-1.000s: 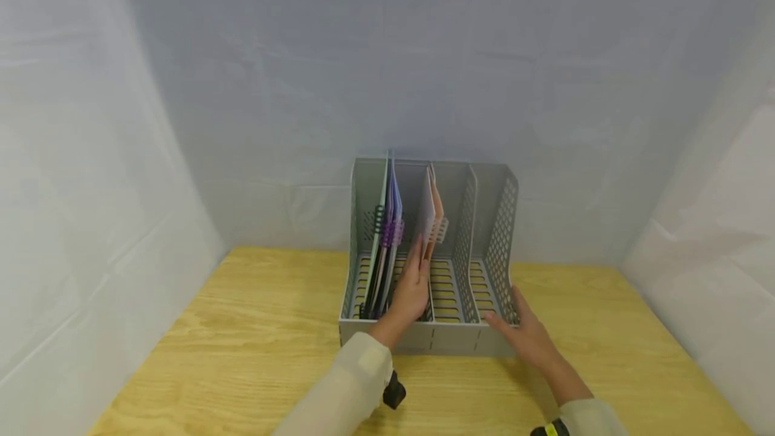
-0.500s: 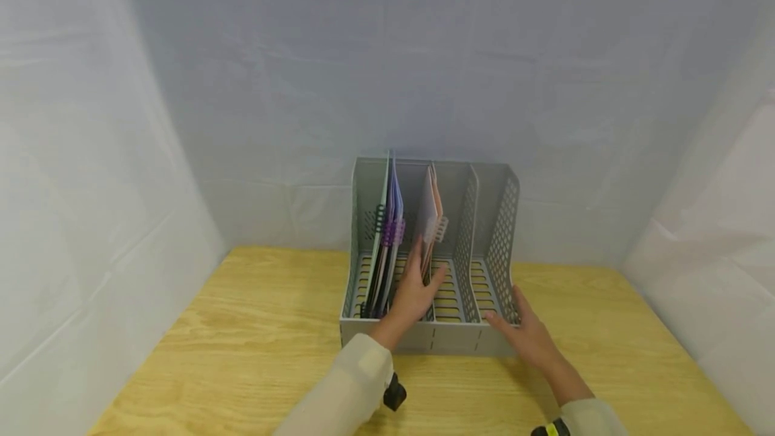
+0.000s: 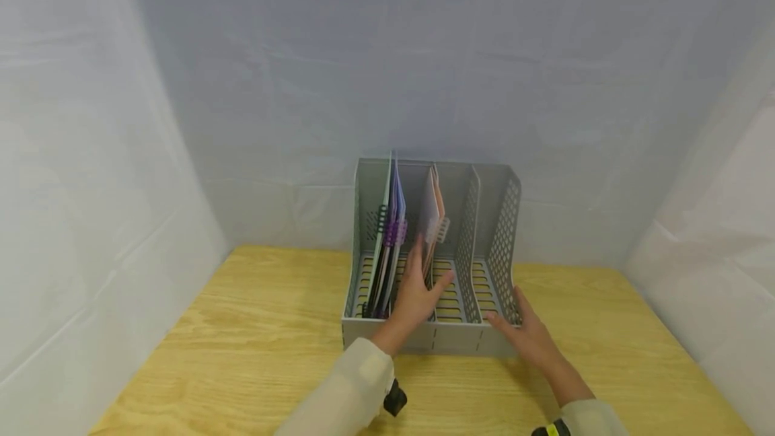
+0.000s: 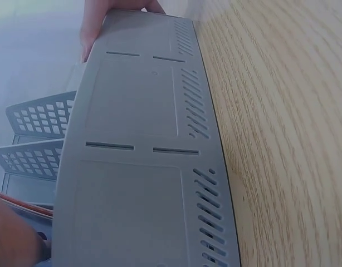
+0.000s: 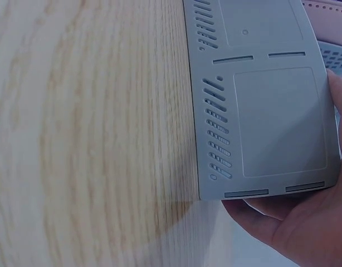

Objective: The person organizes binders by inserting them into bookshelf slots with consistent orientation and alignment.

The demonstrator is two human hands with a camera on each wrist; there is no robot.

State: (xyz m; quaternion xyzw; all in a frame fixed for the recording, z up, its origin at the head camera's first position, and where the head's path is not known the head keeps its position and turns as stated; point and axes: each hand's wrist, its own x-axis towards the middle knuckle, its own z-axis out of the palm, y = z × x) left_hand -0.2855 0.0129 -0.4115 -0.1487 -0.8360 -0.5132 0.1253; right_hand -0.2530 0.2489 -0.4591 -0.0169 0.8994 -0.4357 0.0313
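A grey file rack [image 3: 418,337] with upright perforated dividers stands on the table. My left hand [image 3: 414,298] reaches into it, fingers straight along the left face of the pale pink and orange loose-leaf notebooks [image 3: 433,204], thumb spread out to their right. Further left in the rack lean several ring-bound notebooks [image 3: 393,200] with green, purple and blue covers. My right hand [image 3: 533,340] grips the rack's front right corner, its thumb over the front edge and its fingers along the outer side. In the right wrist view, that hand [image 5: 316,222] wraps round the corner.
The rack's two right compartments [image 3: 484,288] show bare slotted floors. Wood-grain table [image 3: 254,355] extends on both sides and in front. White sheeting [image 3: 303,86] hangs behind and along both sides.
My left thumb has moved off the pink and orange notebooks and spread to the right, while its fingers stay by them. My right hand keeps its grip on the rack's corner.
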